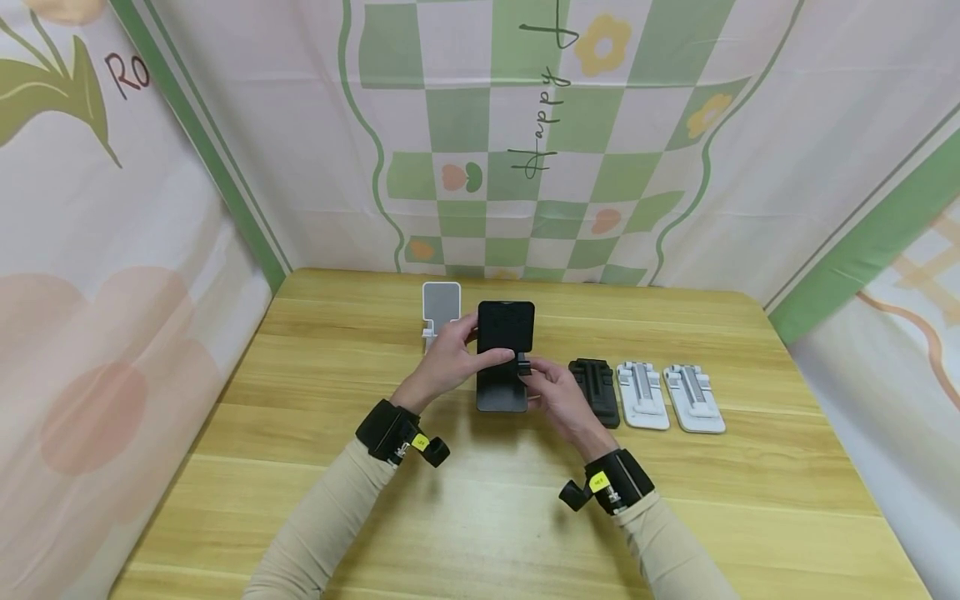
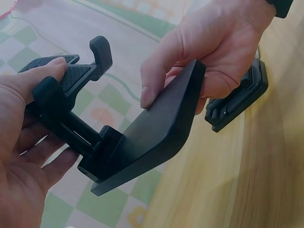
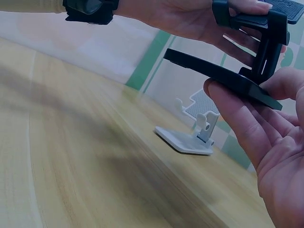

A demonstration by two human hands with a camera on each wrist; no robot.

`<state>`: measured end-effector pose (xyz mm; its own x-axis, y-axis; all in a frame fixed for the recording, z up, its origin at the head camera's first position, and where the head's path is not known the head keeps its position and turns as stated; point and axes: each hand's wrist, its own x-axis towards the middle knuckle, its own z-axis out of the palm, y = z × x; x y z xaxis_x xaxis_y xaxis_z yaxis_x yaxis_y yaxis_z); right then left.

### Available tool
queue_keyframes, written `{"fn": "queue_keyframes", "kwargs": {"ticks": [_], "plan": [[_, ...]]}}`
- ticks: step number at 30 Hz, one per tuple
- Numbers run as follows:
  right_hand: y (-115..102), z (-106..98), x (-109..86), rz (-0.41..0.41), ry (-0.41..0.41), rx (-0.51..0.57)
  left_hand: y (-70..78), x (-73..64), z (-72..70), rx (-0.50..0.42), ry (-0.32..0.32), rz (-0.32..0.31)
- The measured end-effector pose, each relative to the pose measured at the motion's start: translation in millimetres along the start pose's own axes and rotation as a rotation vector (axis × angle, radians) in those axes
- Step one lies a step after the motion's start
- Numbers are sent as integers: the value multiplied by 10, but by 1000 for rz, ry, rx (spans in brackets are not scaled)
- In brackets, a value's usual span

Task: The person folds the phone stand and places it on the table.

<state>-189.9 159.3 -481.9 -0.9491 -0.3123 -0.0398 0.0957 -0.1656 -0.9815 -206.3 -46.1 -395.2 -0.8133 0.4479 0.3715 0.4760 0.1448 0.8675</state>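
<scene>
Both hands hold a black folding phone stand (image 1: pixel 504 327) above the table, its base tilted and its arm raised. My left hand (image 1: pixel 452 357) grips the upper cradle part, thumb laid across its front in the left wrist view. With thumb and fingers, my right hand (image 1: pixel 557 395) pinches the flat base (image 2: pixel 156 123) along its edge. Two hooks (image 2: pixel 100 57) stick out from the cradle, and a hinged arm (image 3: pixel 267 57) joins it to the base. A white unfolded phone stand (image 3: pixel 190 137) stands on the table behind the left hand.
Right of the hands lie a folded black phone stand (image 1: pixel 597 392) and two folded white ones, the nearer white stand (image 1: pixel 642 396) and the farther white stand (image 1: pixel 695 398), in a row. The wooden table (image 1: pixel 480 517) ends at a patterned curtain (image 1: pixel 525 225) behind.
</scene>
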Motion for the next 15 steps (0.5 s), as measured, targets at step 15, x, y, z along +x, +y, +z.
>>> {"fn": "queue_keyframes", "kwargs": {"ticks": [15], "plan": [[30, 6, -3, -6, -29, 51, -402, 34, 65, 10, 53, 23]]}}
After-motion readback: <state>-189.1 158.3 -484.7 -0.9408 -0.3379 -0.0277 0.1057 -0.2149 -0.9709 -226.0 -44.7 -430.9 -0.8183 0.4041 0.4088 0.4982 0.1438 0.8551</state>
